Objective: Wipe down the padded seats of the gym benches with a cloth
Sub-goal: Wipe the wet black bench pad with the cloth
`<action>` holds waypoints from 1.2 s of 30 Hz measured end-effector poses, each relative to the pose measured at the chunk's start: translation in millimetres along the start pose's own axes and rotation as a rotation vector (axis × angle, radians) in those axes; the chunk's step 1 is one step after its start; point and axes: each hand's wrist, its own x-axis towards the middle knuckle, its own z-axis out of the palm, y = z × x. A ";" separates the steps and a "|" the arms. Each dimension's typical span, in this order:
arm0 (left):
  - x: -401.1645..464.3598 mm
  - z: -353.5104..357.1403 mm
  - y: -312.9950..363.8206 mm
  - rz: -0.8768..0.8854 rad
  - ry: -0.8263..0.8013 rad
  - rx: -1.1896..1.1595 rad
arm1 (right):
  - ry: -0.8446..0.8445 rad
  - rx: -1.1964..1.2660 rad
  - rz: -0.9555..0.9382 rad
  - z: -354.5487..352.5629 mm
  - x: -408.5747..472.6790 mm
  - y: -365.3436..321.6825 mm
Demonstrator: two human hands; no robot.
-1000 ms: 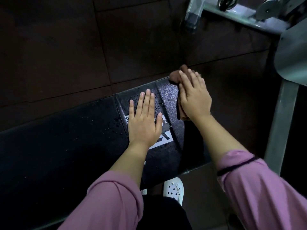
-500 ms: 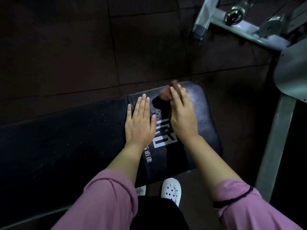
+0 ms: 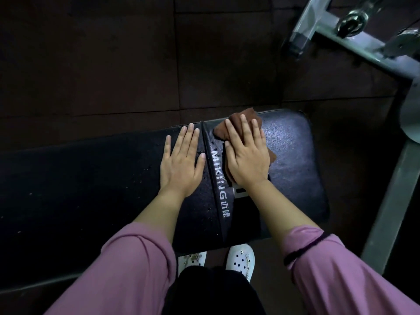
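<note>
Item: brown crumpled wiping cloth [image 3: 236, 123]. It is pinned flat under the right hand [image 3: 246, 155], whose fingers are held straight and close together, pressing rather than gripping. Cloth edges are seen ahead of the fingertips and at the little-finger side.

Item: black padded vinyl bench seat with white lettering [image 3: 293, 160]. The short end pad lies under the right hand; the long pad [image 3: 91, 178] lies under the left hand [image 3: 180, 164], which is laid palm-down, fingers straight and together, holding nothing. A seam runs between the two hands.

Change noted: a second ago the cloth was worked at the far corner of the end pad, beyond the left hand's thumb side; it has since been drawn inward, close beside the seam. Water droplets, then scattered across the end pad, are now seen only near the seam and beside the left hand.

Assessment: the end pad is judged largely wiped; the strip by the seam and the long pad remain to be done.

Also present: grey metal frame [image 3: 354, 42], beyond the right hand.
</note>
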 end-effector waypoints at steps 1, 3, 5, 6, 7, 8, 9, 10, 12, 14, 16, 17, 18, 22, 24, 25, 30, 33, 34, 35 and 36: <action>0.1 0.8 -0.2 0.000 0.006 -0.008 | -0.001 0.003 0.007 0.6 5.1 -1.1; -0.1 1.2 0.7 -0.001 0.016 -0.023 | -0.006 0.009 0.017 3.0 18.0 -6.3; -0.6 1.4 1.6 0.000 0.024 -0.032 | -0.010 0.011 0.002 6.7 29.9 -16.3; -0.8 1.5 1.5 0.000 0.027 -0.032 | -0.018 0.011 -0.016 8.7 33.0 -22.3; -0.7 1.7 1.4 0.000 0.032 -0.034 | -0.025 0.016 -0.035 10.4 33.4 -27.6; -0.4 1.8 1.4 -0.001 0.036 -0.040 | -0.027 0.025 -0.051 11.4 30.3 -31.1; -0.2 1.7 1.6 -0.002 0.037 -0.049 | -0.028 0.037 -0.067 11.3 23.5 -32.2; -0.2 1.7 2.0 -0.004 0.037 -0.055 | -0.032 0.045 -0.091 10.4 14.4 -30.6; -0.5 1.7 2.2 -0.005 0.035 -0.064 | -0.039 0.029 -0.155 6.4 -6.4 -18.2; -0.6 1.6 1.7 -0.003 0.033 -0.068 | -0.029 -0.009 -0.178 0.3 -19.2 2.8; -0.3 2.5 1.0 -0.005 0.034 -0.070 | -0.003 -0.051 -0.126 -4.3 -16.9 21.1; -0.1 3.0 0.8 -0.007 0.034 -0.072 | 0.014 -0.067 -0.081 -4.9 -11.6 26.2; -0.1 3.5 0.9 -0.008 0.034 -0.072 | 0.028 -0.074 -0.032 -4.3 -4.4 27.8; -0.5 4.7 1.4 -0.007 0.037 -0.062 | 0.012 -0.066 0.101 4.3 26.4 3.8; -0.5 4.3 1.5 -0.006 0.039 -0.061 | -0.005 -0.063 0.077 10.2 31.9 -13.1; -0.3 4.1 1.4 -0.005 0.038 -0.060 | -0.012 -0.054 0.042 12.1 30.4 -20.2; -0.9 3.3 1.1 -0.003 0.043 -0.077 | -0.033 -0.032 -0.159 6.5 -12.2 -16.6; -0.5 3.9 0.5 0.001 0.047 -0.089 | -0.014 -0.080 -0.157 -5.2 -26.2 16.4; -0.3 4.2 0.2 0.000 0.046 -0.090 | -0.001 -0.098 -0.122 -6.5 -24.2 24.7; -0.3 4.3 0.0 -0.002 0.044 -0.091 | 0.017 -0.106 -0.066 -5.9 -19.3 29.5; -0.3 4.3 0.2 -0.002 0.042 -0.090 | 0.039 -0.103 0.003 -4.3 -11.9 29.8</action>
